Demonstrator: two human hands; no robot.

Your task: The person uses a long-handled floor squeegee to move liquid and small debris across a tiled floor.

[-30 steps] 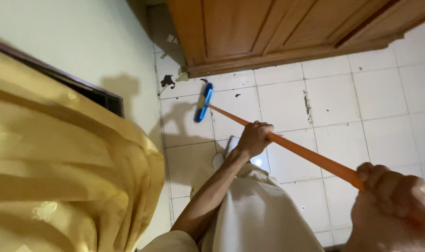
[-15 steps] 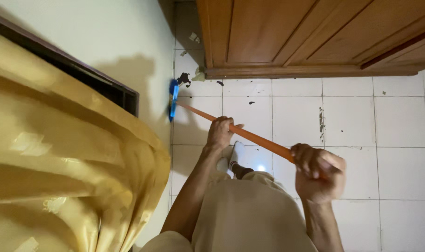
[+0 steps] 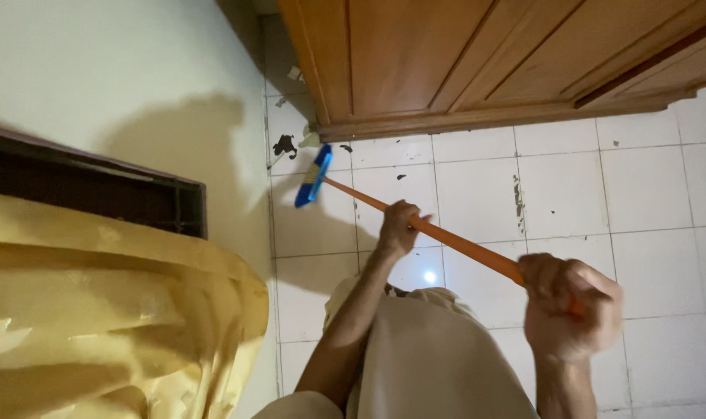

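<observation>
Head view: my left hand and right hand both clench the broom by its stiff, light-looking orange handle, gripped mid-shaft and near the end.

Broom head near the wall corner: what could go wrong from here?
1. The broom head sits tight between the wall and the wooden cabinet; a hard stroke could knock either one.
2. The dark debris lies in the narrow gap by the cabinet base, so bristles may push it deeper.
3. The yellow curtain hangs close to the left hand and could snag the orange handle, gripped further back by the right hand.
</observation>
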